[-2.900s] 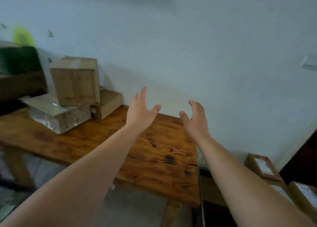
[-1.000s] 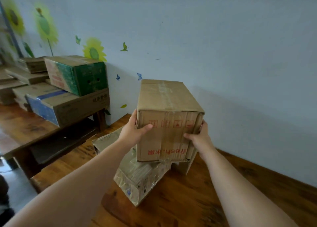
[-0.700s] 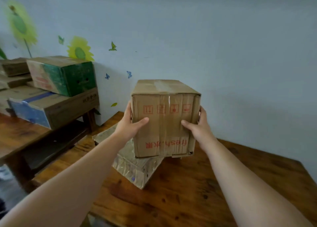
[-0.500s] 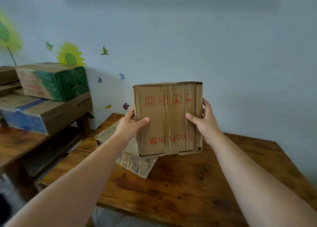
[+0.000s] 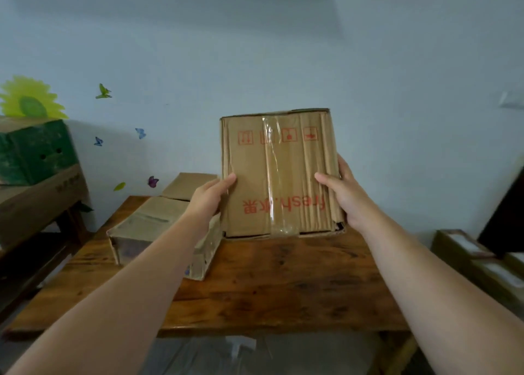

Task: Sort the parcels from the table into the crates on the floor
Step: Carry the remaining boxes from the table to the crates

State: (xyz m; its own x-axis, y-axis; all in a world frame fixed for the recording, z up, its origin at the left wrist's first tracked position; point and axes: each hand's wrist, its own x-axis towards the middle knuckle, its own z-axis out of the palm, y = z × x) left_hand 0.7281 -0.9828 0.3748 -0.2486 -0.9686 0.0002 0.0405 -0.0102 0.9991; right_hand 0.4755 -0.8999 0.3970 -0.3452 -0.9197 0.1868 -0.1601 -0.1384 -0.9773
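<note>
Sunflower sticker point(image 5: 28, 100) beside butterfly stickers point(image 5: 103, 91)

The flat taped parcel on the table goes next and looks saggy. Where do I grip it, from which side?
Once the cardboard box is down, probably clamp the flat taped parcel by its opposite side walls, coming from the table's near edge. It lies low and wide, those faces look exposed, and another box blocks the wall side.

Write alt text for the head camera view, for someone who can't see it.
A left hand and right hand grip a taped cardboard box, its red print upside down, over a wooden table. A worn parcel and a second box lie on the table's left, by a pale blue wall.
</note>
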